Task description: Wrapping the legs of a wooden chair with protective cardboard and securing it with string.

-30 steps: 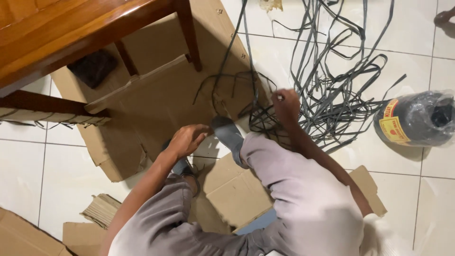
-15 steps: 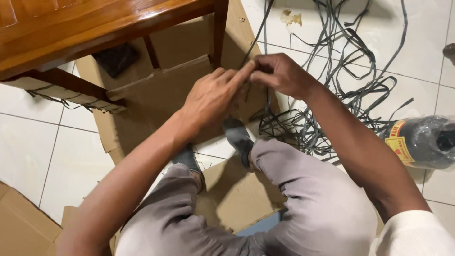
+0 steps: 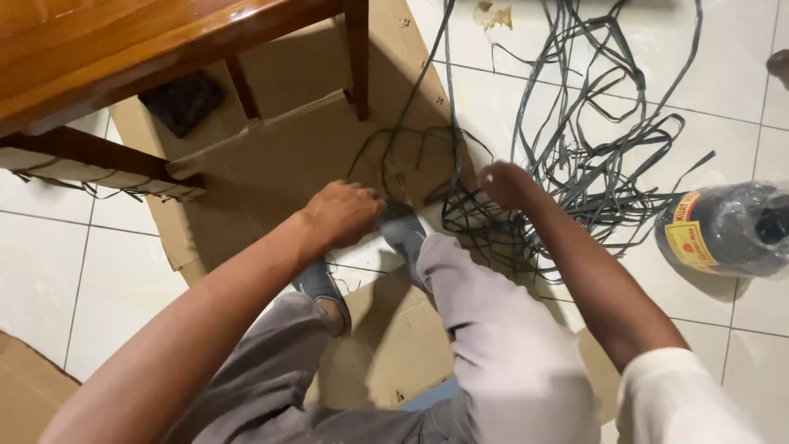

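Head view
Left hand (image 3: 345, 212): curled low over the cardboard sheet (image 3: 271, 177), near the grey shoe (image 3: 404, 230); grasp cannot be told.
Right hand (image 3: 505, 182): closed, blurred, on the dark strap tangle (image 3: 575, 156) right of the shoe.
Strap roll (image 3: 727, 228): far right of the shoe.

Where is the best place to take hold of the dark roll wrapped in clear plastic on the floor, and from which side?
Probably around its round body, coming from above. The roll lies on its side on the white floor tiles, right of the tangled grey strapping, so its curved wall faces up with free tile on both sides. The wrinkled plastic wrap may be slippery, so span the body firmly.
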